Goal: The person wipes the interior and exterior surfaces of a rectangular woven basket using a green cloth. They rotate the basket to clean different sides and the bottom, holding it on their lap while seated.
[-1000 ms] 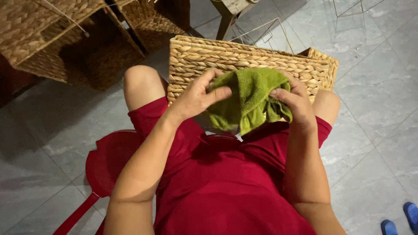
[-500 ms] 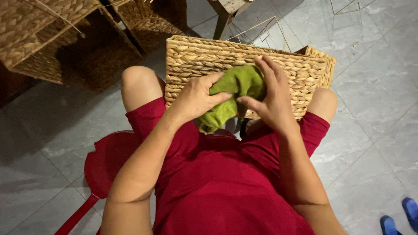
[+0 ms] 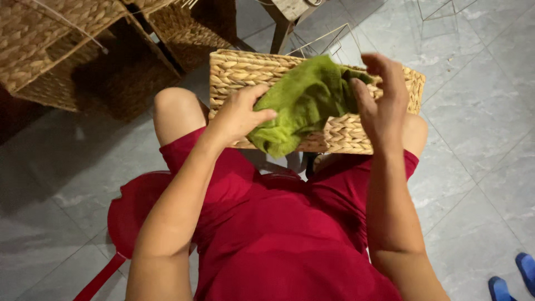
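Wiping step: your left hand (image 3: 237, 114) grips the green cloth (image 3: 301, 103) against the woven basket (image 3: 340, 131) on your lap; your right hand (image 3: 382, 106), fingers loosely spread, touches the cloth's far edge.

Dim indoor light, soft shadows, slight motion blur
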